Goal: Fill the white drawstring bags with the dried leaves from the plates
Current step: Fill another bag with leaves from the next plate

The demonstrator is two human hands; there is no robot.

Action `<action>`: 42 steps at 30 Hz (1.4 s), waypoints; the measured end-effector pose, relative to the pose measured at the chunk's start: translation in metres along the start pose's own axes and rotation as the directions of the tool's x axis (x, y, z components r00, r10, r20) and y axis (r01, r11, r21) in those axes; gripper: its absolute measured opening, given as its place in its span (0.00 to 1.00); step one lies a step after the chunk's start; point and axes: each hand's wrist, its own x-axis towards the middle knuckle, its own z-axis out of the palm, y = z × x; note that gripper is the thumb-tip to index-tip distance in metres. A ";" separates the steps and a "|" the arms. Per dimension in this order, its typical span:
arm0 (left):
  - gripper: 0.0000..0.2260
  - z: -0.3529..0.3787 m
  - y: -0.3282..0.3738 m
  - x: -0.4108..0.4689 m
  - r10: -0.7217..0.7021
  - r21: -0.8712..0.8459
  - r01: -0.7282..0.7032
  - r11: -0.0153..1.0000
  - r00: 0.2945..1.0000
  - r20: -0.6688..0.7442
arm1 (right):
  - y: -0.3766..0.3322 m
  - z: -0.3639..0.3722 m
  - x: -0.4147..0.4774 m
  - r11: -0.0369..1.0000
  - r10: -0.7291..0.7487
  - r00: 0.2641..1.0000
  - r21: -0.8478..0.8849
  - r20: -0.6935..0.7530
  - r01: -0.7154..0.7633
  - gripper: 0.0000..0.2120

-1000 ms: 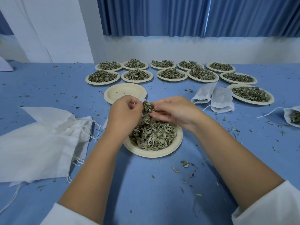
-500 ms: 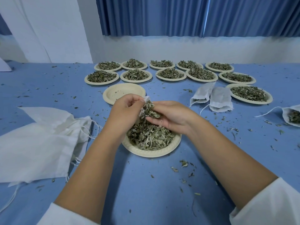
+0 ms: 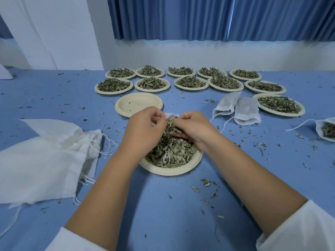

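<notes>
Gripping bag (image 3: 172, 115), pinching dried leaves (image 3: 170, 126)

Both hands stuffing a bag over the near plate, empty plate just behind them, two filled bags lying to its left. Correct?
Not quite. The head view shows the two filled bags lying to the right of the empty plate, not its left. The rest holds.

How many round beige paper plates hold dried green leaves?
12: five in the back row, five in the second row, one far right beside two white drawstring bags, one under the left hand and right hand. None looks hidden.
</notes>
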 end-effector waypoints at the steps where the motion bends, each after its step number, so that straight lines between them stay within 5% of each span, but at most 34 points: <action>1: 0.03 0.000 -0.001 0.001 -0.008 0.031 0.008 0.999 1.000 -0.027 | -0.002 -0.001 -0.001 1.000 0.015 1.000 0.015 0.018 -0.016 0.09; 5: 0.04 -0.001 -0.004 0.003 -0.065 0.040 0.070 0.997 0.991 -0.121 | -0.010 -0.001 -0.006 0.984 0.058 0.994 0.165 0.091 -0.073 0.12; 10: 0.04 -0.003 -0.006 0.004 -0.109 0.038 0.119 0.992 0.974 -0.198 | -0.016 -0.002 -0.010 0.931 0.066 0.983 0.343 0.173 -0.123 0.03; 14: 0.04 -0.004 -0.006 0.004 -0.100 0.052 0.113 0.992 0.975 -0.198 | -0.017 -0.005 -0.011 0.983 -0.001 0.984 0.180 0.176 -0.031 0.13; 20: 0.04 -0.002 -0.003 0.003 -0.077 0.069 0.088 0.994 0.986 -0.150 | -0.012 0.002 -0.015 0.987 -0.156 0.986 -0.026 0.052 0.157 0.08; 24: 0.03 0.001 0.000 0.001 -0.042 0.041 0.045 0.998 0.996 -0.078 | -0.005 0.005 -0.014 0.850 -0.384 0.923 -0.399 -0.027 0.342 0.10; 27: 0.03 0.002 0.003 0.000 -0.034 0.020 0.035 0.999 0.999 -0.037 | -0.001 0.006 -0.014 0.763 -0.467 0.884 -0.498 0.016 0.412 0.11; 35: 0.08 -0.003 0.002 0.004 -0.144 -0.148 0.128 0.981 0.985 -0.098 | -0.009 0.000 -0.012 0.979 -0.198 0.966 -0.019 0.164 0.204 0.13; 42: 0.07 -0.007 0.009 0.004 -0.229 -0.405 0.196 0.893 0.973 -0.035 | -0.006 0.000 -0.008 0.991 -0.131 0.987 0.031 0.096 0.128 0.10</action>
